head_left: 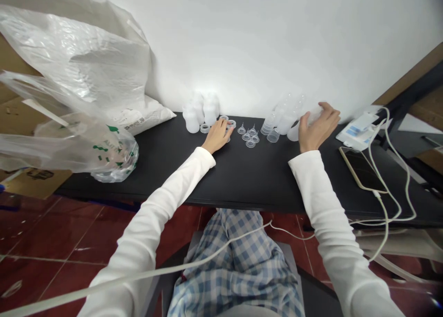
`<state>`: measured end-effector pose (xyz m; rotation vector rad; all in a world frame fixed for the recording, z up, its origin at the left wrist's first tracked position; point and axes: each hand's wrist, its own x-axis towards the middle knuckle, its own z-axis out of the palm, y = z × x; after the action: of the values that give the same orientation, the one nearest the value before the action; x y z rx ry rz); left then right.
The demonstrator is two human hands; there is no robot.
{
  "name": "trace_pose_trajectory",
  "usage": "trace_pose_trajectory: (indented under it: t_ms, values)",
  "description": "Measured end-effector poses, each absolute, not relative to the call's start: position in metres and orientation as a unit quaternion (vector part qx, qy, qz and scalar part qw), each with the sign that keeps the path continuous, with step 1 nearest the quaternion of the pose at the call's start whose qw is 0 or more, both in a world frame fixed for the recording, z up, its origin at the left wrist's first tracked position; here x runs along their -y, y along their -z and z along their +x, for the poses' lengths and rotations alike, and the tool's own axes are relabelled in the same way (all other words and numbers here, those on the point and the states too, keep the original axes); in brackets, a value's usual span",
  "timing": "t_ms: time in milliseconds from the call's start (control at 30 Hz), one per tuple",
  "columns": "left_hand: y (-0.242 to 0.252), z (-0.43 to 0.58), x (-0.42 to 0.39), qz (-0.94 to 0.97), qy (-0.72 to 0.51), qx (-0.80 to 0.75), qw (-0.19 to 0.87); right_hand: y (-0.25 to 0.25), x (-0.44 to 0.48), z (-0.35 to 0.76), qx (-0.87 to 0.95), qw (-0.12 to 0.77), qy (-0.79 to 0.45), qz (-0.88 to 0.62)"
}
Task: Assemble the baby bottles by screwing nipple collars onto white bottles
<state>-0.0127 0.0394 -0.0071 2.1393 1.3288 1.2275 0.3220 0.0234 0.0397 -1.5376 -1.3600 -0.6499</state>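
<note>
My left hand [218, 136] rests over several clear plastic rings [205, 128], its fingers stretched out and partly hiding them. Behind it stand several frosted white bottles [191, 118]. Between my hands lie several clear nipple-like pieces with thin pointed tips [250, 143]. Several clear dome-topped covers [273, 135] stand to their right. My right hand [317, 128] is curved around a frosted white bottle [314, 114], which shows between thumb and fingers. Another white rounded surface [293, 132] shows left of the thumb; whether it is a separate bottle, I cannot tell.
A large white plastic sack [104, 54] and a clear bag [114, 153] occupy the left side of the black table [249, 178]. At the right are a phone [363, 169] with a cable and a white-and-blue packet [358, 128]. A white wall [263, 44] rises behind.
</note>
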Motion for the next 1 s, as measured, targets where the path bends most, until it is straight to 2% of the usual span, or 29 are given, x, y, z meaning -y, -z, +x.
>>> trace_pose_trajectory:
  t_ms: [133, 267, 467, 633, 733, 867, 1000]
  values:
    - [0.002, -0.009, -0.068, 0.736, -0.439, -0.485, 0.177, -0.042, -0.020, 0.321, 0.561, 0.489, 0.260, -0.615]
    - [-0.002, -0.001, -0.091, 0.739, -0.385, -0.518, 0.192, -0.048, -0.014, 0.313, 0.552, 0.504, 0.246, -0.617]
    - [0.000, 0.003, -0.081, 0.782, -0.269, -0.548, 0.124, -0.051, -0.011, 0.309, 0.536, 0.533, 0.233, -0.611]
    - [0.000, -0.001, -0.069, 0.788, -0.261, -0.550, 0.099, -0.053, -0.006, 0.308, 0.540, 0.552, 0.246, -0.586]
    - [-0.010, -0.001, -0.062, 0.785, -0.287, -0.541, 0.097, -0.057, -0.004, 0.305, 0.555, 0.593, 0.264, -0.521]
    - [-0.026, 0.014, -0.038, 0.799, -0.382, -0.457, 0.081, -0.058, -0.008, 0.295, 0.573, 0.681, 0.162, -0.427]
    - [-0.019, 0.038, -0.004, 0.833, -0.415, -0.296, 0.216, -0.046, -0.017, 0.271, 0.543, 0.729, -0.042, -0.414]
